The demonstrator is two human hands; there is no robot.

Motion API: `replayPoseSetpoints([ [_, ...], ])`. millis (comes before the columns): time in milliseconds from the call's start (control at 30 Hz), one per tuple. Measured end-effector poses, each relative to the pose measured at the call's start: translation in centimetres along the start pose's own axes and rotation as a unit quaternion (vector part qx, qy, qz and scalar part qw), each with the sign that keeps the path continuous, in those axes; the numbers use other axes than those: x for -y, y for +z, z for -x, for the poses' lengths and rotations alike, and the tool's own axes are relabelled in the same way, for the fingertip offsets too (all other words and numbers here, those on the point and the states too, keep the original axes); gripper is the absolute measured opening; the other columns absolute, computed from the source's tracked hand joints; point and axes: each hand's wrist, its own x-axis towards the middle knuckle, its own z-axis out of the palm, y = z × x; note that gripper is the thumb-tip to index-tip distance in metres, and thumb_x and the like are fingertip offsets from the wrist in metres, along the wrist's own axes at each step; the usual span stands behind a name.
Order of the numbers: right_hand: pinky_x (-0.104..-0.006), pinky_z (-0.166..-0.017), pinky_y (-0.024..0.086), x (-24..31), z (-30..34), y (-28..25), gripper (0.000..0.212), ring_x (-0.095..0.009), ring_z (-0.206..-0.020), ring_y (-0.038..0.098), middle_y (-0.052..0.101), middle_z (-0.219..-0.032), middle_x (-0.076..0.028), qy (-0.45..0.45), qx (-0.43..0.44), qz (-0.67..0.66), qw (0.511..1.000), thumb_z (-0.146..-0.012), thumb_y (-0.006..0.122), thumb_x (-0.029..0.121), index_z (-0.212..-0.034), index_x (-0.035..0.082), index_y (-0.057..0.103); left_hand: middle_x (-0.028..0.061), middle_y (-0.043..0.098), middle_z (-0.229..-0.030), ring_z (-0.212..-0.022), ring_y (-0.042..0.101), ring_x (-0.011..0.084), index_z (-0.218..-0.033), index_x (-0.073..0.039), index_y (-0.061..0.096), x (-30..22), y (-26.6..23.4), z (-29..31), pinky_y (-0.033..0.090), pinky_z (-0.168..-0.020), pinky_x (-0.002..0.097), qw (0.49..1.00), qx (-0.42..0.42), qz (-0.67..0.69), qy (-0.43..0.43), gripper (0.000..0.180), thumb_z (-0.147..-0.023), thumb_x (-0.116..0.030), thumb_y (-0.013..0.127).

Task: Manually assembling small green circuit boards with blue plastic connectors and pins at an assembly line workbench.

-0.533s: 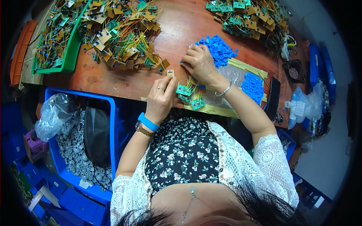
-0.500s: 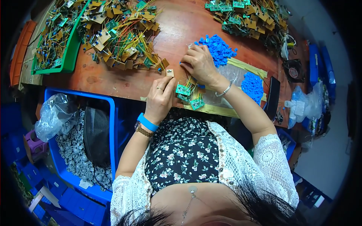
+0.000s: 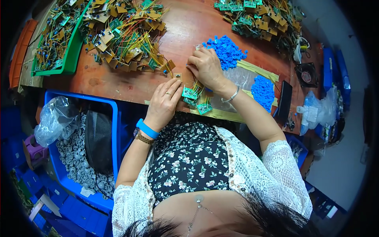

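Note:
A small tan circuit board [image 3: 178, 76] with a dark part on it lies on the wooden table. My left hand [image 3: 164, 100] has its fingertips on the near edge of this board, holding it against the tabletop. Just to the right, the fingers of my right hand [image 3: 207, 68] are bent together in a pinch. Whatever sits between those fingertips is hidden. Beyond that hand spreads a pile of small blue plastic pieces [image 3: 227, 51]. Between my wrists rest several green circuit boards [image 3: 190, 93] with thin wires, partly under the right hand.
Heaps of wired boards [image 3: 130, 43] cover the table's far left, and another heap [image 3: 264, 19] the far right. A green tray [image 3: 73, 53] holds more. Taped plastic film [image 3: 241, 79] bears a second blue pile [image 3: 263, 93]. A blue bin [image 3: 117, 138] of grey parts stands left below.
My left hand has flattened a little over the board's near edge. My right hand has shifted slightly left, and the blue bit at its fingertips no longer shows.

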Motion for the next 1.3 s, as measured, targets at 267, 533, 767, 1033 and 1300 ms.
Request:
replayPoseSetpoints([
  [267, -0.0402, -0.072, 0.049, 2.1, -0.2, 0.6, 0.014, -0.03, -0.081, 0.06, 0.065, -0.079, -0.01, 0.047, 0.032, -0.222, 0.973, -0.077, 0.079, 0.014, -0.081, 0.004, 0.07, 0.011, 0.062, -0.13, -0.128, 0.055, 0.0276, -0.119, -0.003, 0.064, 0.1, 0.0, 0.2, 0.039, -0.109, 0.0452, 1.0, 0.023, -0.014, -0.014, 0.035, -0.085, -0.005, 0.061],
  [533, -0.0413, -0.072, 0.048, 2.4, -0.4, 0.7, 0.017, -0.03, -0.079, 0.059, 0.063, -0.078, -0.012, 0.03, 0.057, -0.193, 0.979, -0.077, 0.077, 0.012, -0.075, 0.002, 0.064, 0.0102, 0.062, -0.131, -0.129, 0.055, 0.0265, -0.119, -0.004, 0.064, -0.3, 0.3, 0.4, 0.038, -0.11, 0.0451, 0.999, 0.011, 0.0, -0.042, 0.034, -0.085, -0.004, 0.06],
  [767, -0.0411, -0.072, 0.049, 2.0, -0.4, 0.7, 0.017, -0.032, -0.082, 0.06, 0.063, -0.077, -0.014, 0.055, 0.071, -0.239, 0.967, -0.077, 0.077, 0.009, -0.075, 0.0, 0.063, 0.0096, 0.062, -0.133, -0.13, 0.054, 0.024, -0.118, -0.004, 0.066, -0.7, 0.7, 0.6, 0.039, -0.11, 0.0437, 0.998, -0.003, 0.004, -0.066, 0.032, -0.088, -0.007, 0.059],
  [1033, -0.0405, -0.072, 0.05, 1.9, 0.1, 1.1, 0.016, -0.031, -0.083, 0.062, 0.064, -0.081, -0.015, 0.043, 0.058, -0.221, 0.973, -0.077, 0.078, 0.009, -0.076, 0.0, 0.064, 0.0087, 0.063, -0.133, -0.13, 0.055, 0.0254, -0.119, -0.006, 0.065, -0.8, 1.1, 0.8, 0.039, -0.109, 0.0441, 0.997, -0.008, -0.006, -0.074, 0.029, -0.091, -0.006, 0.059],
  [1300, -0.0383, -0.075, 0.051, 0.9, -0.8, -0.2, 0.022, -0.027, -0.083, 0.062, 0.068, -0.081, -0.011, 0.066, 0.159, -0.229, 0.958, -0.074, 0.08, 0.016, -0.092, 0.005, 0.075, 0.0092, 0.063, -0.134, -0.131, 0.054, 0.0257, -0.119, -0.004, 0.067, -0.7, 1.2, 0.9, 0.039, -0.113, 0.0459, 0.995, -0.028, 0.042, -0.081, 0.032, -0.087, -0.004, 0.061],
])
